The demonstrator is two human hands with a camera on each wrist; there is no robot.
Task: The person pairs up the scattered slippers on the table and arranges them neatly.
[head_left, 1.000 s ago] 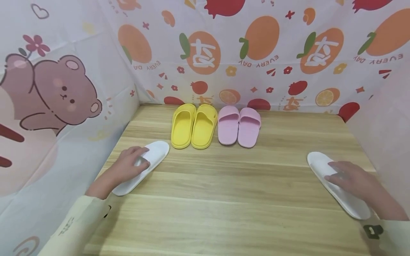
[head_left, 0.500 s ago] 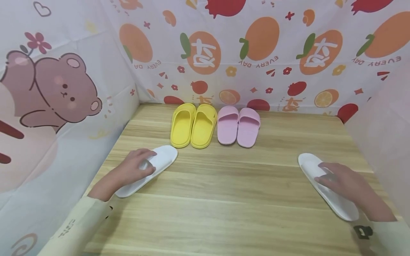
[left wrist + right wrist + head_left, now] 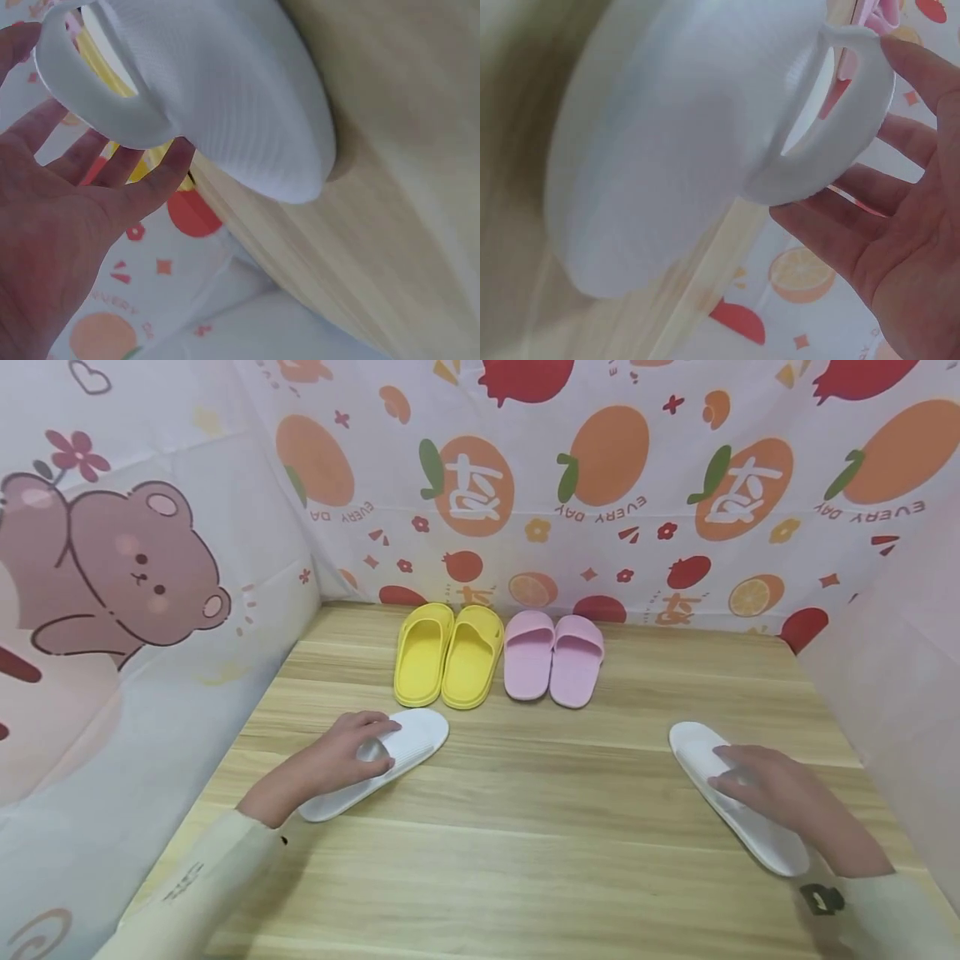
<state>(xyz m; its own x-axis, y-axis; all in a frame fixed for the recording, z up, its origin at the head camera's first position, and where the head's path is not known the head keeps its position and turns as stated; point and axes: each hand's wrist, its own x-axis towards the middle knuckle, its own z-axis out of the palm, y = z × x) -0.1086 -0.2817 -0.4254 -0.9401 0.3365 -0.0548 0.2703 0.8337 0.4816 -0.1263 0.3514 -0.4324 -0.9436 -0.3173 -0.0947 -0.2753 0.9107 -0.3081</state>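
My left hand [image 3: 341,764] grips a white slipper [image 3: 422,733] across its strap, thumb on one side and fingers on the other. The left wrist view shows fingertips at both edges of that strap [image 3: 101,124], with the ribbed insole [image 3: 240,105] beyond. On the right, my right hand [image 3: 780,789] holds a matching white slipper [image 3: 696,750] the same way. In the right wrist view its strap [image 3: 829,157] arches between thumb and fingers. Both slippers are close over the wooden surface, toes angled inward toward the far side. My hands hide part of each slipper's middle.
A pair of yellow slippers [image 3: 470,664] and a pair of pink slippers [image 3: 576,664] stand side by side at the back of the wooden surface [image 3: 480,827]. Fruit-print cloth [image 3: 540,468] rises behind them. A bear-print cloth [image 3: 262,510] bounds the left, a pale cloth [image 3: 885,635] the right.
Both hands have moved inward with their white slippers, the left one to the right and the right one to the left. The yellow and pink pairs stay in place.
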